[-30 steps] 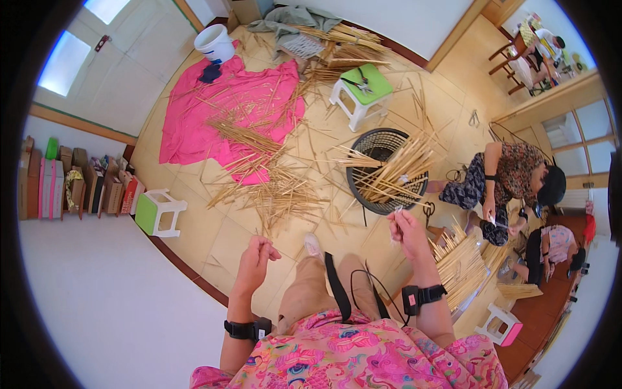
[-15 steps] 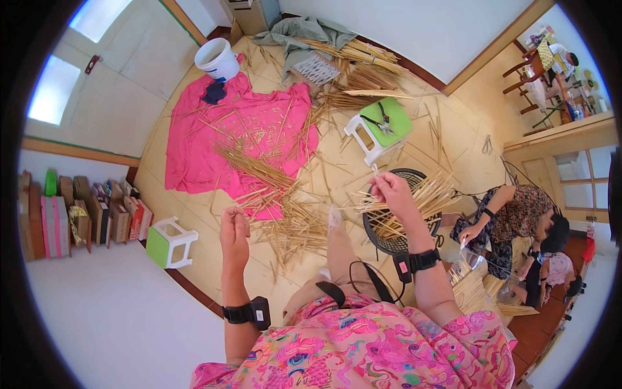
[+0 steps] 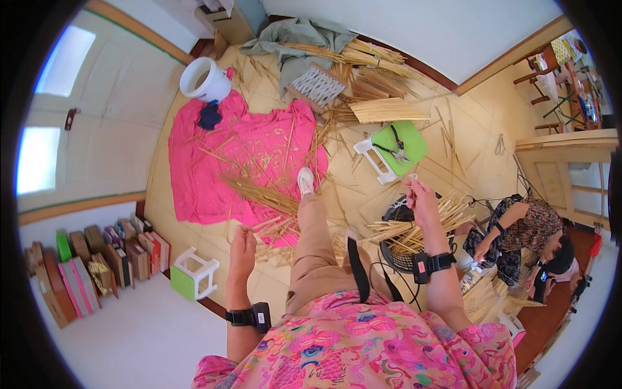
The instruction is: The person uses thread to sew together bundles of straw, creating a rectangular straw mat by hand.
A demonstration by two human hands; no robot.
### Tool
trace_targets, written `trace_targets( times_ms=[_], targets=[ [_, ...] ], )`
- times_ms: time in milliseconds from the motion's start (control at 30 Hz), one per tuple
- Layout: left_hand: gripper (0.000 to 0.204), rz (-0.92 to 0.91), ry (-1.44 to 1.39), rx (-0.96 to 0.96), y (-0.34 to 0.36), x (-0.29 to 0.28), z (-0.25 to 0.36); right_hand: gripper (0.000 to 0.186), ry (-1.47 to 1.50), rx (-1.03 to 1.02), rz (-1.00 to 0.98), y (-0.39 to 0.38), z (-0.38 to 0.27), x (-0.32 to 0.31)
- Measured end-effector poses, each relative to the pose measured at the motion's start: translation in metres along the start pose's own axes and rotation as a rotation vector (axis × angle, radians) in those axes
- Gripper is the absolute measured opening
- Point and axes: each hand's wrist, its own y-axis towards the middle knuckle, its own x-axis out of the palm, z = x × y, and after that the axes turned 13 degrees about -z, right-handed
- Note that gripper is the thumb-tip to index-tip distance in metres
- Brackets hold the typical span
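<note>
My right hand (image 3: 422,202) is closed, with a small whitish looped piece (image 3: 414,177) sticking out past its fingertips. It is raised over a black basket (image 3: 396,260) holding a bundle of straw-coloured strips (image 3: 447,217). On the left, my left hand (image 3: 243,244) has its fingers pressed together; whatever they hold, if anything, is too small to name. Beyond it a pink cloth (image 3: 194,162) covers part of the floor, with a pile of loose straw stalks (image 3: 265,194) on it. One of my shoes (image 3: 306,181) is at that pile.
Pliers (image 3: 396,152) lie on a green-topped stool (image 3: 414,144). A white bucket (image 3: 210,81) stands by the cloth's far edge. Another stool (image 3: 194,273) and a row of boxes (image 3: 116,259) are at left. A person (image 3: 528,227) bends over straw at right.
One foot has stepped forward to the edge of the straw pile on the cloth. Both hands stay closed, and the whole view has shifted. The person at right leans lower.
</note>
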Motion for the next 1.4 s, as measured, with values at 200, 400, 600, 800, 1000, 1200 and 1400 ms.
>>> trace_targets(
  times_ms=[200,400,600,800,1000,1200,1400],
  targets=[
    [0.009,-0.312,0.259,-0.022,0.152,-0.057,-0.01,0.025,-0.059,0.047,0.085,0.04,-0.027,0.028],
    [0.011,-0.521,0.34,0.265,0.305,-0.059,0.072,0.024,0.285,-0.04,0.158,0.081,-0.044,0.069],
    [0.011,-0.673,0.333,0.248,0.397,-0.012,0.184,0.03,0.643,-0.344,-0.093,0.1,-0.093,0.109],
    [0.024,-1.198,0.011,0.229,0.401,0.106,0.317,0.032,0.862,-0.649,-0.126,0.072,-0.137,0.101],
    [0.028,-1.639,0.272,0.312,0.341,0.224,0.38,0.03,0.997,-0.878,-0.049,0.026,-0.151,0.052],
    [0.018,-1.769,0.455,0.405,0.316,0.295,0.396,0.028,0.916,-1.02,0.284,-0.024,-0.145,0.004],
    [0.016,-1.915,0.627,0.419,0.274,0.355,0.415,0.027,1.019,-1.098,0.647,-0.085,-0.089,-0.017]
  ],
)
